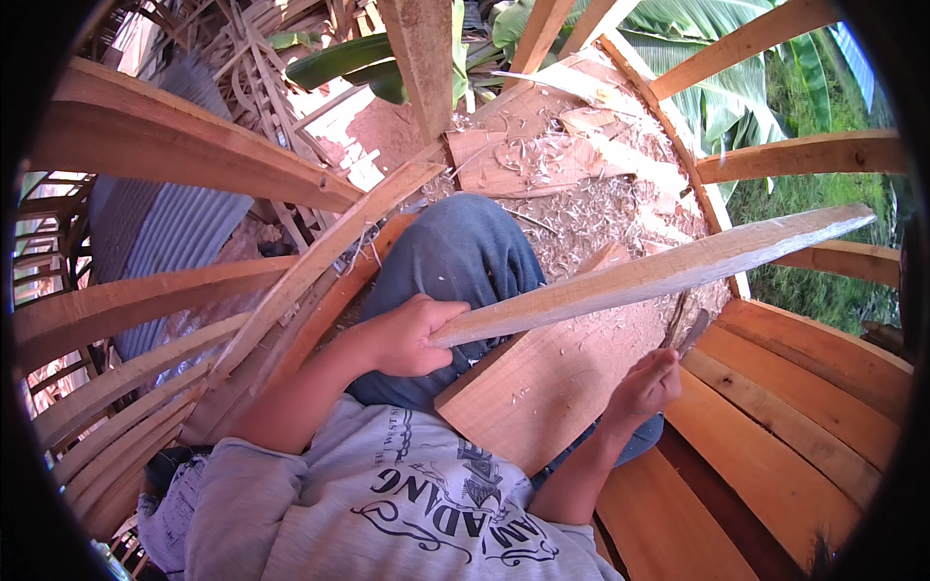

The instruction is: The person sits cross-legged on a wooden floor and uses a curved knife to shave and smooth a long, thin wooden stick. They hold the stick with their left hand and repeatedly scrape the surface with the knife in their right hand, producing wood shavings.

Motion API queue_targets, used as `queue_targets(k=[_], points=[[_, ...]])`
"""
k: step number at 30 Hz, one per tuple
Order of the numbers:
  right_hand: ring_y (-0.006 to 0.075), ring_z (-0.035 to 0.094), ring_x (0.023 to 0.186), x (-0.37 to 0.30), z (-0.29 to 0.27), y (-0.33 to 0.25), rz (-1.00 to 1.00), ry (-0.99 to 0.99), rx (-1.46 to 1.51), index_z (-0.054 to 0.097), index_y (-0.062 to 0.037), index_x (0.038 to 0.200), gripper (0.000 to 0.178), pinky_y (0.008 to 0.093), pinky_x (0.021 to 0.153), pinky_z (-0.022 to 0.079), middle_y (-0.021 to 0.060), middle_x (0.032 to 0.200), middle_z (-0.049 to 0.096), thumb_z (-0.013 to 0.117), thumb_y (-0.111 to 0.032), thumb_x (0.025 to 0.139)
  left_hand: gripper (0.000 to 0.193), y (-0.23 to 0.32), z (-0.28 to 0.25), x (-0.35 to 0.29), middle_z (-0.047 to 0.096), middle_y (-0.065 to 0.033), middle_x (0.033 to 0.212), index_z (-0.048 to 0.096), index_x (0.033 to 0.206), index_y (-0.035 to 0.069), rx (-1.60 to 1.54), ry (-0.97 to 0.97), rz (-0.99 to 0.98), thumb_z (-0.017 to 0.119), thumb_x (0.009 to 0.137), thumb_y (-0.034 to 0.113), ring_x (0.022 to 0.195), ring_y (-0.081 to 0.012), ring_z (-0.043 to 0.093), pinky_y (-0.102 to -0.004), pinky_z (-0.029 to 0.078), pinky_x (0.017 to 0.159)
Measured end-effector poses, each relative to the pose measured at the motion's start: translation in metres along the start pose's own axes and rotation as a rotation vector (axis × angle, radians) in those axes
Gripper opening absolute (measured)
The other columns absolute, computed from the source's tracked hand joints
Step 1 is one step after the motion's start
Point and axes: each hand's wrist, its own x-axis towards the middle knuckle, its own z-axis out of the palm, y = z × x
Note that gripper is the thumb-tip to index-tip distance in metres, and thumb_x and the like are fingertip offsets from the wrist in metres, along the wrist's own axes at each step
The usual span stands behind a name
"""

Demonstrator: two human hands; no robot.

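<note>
My left hand (415,337) is closed around the near end of a long wooden slat (649,269). The slat slants up to the right and narrows to a tip at the far right. Lower down on the right, my right hand (643,389) makes a fist around a knife (694,332). Its dark blade points up and away, apart from the slat, and the fist hides its handle. Beneath the slat a thick, pale board (533,387) lies slanted beside my bent, blue-trousered knee (465,252).
Wood shavings (605,213) litter the boards ahead of me. Curved timber ribs (184,145) rise at the left, and planks (775,387) line the right side. Corrugated metal sheets (179,228) and scrap wood lie outside on the left; large green leaves (717,87) hang beyond the frame.
</note>
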Motion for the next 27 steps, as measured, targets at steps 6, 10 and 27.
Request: queue_targets(k=[6,10,27], points=[[0.0053,0.028,0.041,0.057,-0.055,-0.022,-0.062,0.130,0.047,0.030,-0.0109,0.057,0.059,0.0222,0.038,0.018,-0.0042,0.048,0.030,0.039,-0.057,0.093,0.026,-0.009,-0.003,0.002,0.050,-0.0015,0.060,0.057,0.088,-0.001,-0.038,-0.069,-0.087,0.052,0.063,0.002,0.055,-0.0092,0.046,-0.0263,0.036,0.052],[0.0145,0.038,0.042,0.006,-0.009,-0.038,-0.331,-0.308,-0.092,0.045,-0.0019,0.062,0.050,0.0309,0.042,0.029,0.0052,0.049,0.036,0.052,-0.041,0.092,0.030,-0.003,-0.005,0.004,0.049,0.0018,0.062,0.058,0.092,-0.002,-0.184,-0.105,-0.144,0.051,0.063,0.002,0.056,-0.0065,0.044,-0.0240,0.036,0.052],[0.0243,0.050,0.047,-0.014,0.031,-0.033,-0.416,-0.357,-0.306,0.047,-0.0075,0.060,0.047,0.0358,0.044,0.037,0.0060,0.053,0.047,0.071,-0.047,0.071,0.053,0.006,-0.005,0.012,0.047,0.0024,0.067,0.051,0.124,0.000,-0.155,-0.179,-0.174,0.051,0.072,0.007,0.062,-0.0065,0.043,-0.0238,0.038,0.057]])
